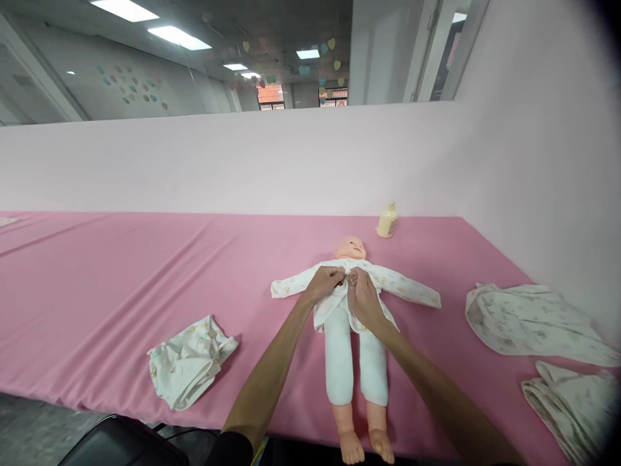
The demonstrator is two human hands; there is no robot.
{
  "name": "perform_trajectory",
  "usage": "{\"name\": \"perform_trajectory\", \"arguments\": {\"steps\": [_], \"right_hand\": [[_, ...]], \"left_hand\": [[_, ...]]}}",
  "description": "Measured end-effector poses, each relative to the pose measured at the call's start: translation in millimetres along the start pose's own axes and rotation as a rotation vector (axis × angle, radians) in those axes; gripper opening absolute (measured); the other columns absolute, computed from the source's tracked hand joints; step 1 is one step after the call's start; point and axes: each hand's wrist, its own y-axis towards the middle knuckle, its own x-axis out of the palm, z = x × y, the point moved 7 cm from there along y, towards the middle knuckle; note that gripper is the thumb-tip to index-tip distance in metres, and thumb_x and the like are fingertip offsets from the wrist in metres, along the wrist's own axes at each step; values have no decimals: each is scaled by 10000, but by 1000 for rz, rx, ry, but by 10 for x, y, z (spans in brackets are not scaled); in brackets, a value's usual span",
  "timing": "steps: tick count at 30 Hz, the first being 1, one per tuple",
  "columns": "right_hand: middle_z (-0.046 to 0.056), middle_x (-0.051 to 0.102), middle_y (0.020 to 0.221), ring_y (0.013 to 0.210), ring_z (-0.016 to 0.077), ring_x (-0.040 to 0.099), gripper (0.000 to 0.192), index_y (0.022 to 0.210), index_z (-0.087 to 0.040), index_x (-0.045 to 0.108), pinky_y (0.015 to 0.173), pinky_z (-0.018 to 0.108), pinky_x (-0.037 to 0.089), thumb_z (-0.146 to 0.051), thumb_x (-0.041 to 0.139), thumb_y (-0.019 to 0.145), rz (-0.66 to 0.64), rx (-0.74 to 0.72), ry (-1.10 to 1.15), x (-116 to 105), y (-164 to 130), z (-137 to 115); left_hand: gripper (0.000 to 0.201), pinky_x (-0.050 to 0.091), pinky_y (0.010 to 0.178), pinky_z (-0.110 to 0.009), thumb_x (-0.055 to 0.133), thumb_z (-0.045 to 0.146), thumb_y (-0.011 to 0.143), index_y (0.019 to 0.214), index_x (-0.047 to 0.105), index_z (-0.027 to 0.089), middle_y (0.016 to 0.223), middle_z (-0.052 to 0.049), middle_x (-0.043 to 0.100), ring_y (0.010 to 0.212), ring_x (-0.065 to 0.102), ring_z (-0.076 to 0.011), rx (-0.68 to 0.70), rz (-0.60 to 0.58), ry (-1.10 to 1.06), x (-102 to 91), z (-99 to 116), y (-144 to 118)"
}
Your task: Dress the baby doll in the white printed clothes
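A baby doll (350, 248) lies on its back on the pink table cover (121, 285), head away from me, feet at the near edge. It wears a white printed top (398, 283) with sleeves spread out and white trousers (339, 362). My left hand (325, 283) and my right hand (361, 294) meet at the doll's chest. Both pinch the front edges of the top just below the neck.
A crumpled white printed garment (187, 362) lies left of my arms. Two more folded cloths (528, 320) (567, 401) lie at the right. A cream bottle (387, 222) stands by the back wall. Pink walls close off the back and right.
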Motion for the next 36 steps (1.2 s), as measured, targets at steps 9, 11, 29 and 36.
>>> {"name": "perform_trajectory", "arguments": {"steps": [9, 11, 29, 36], "right_hand": [[120, 608, 1119, 1067, 250, 543, 395, 1260, -160, 520, 955, 447, 458, -144, 371, 895, 59, -38, -30, -50, -22, 22], [119, 608, 1122, 1076, 251, 531, 407, 1262, -157, 551, 974, 451, 451, -133, 372, 897, 64, -87, -77, -45, -46, 3], [165, 550, 1131, 1049, 264, 493, 435, 1362, -87, 520, 907, 431, 490, -117, 388, 948, 50, -254, -288, -9, -230, -145], [118, 604, 1043, 986, 233, 532, 311, 1213, -138, 632, 891, 400, 489, -204, 442, 975, 192, -132, -197, -113, -181, -30]], "left_hand": [[234, 410, 753, -257, 532, 343, 813, 733, 628, 145, 771, -14, 603, 761, 513, -141, 76, 178, -55, 35, -1, 34], [241, 418, 774, -266, 542, 353, 818, 763, 646, 142, 805, -29, 627, 793, 539, -154, 64, 171, -106, 64, -8, 43], [295, 287, 608, -256, 414, 395, 907, 701, 395, 185, 676, 39, 374, 639, 338, -109, -1, 86, 115, 120, -5, 69], [249, 286, 615, -262, 388, 339, 909, 713, 394, 186, 685, 34, 383, 657, 351, -116, -7, 73, 201, 108, -7, 81]]}}
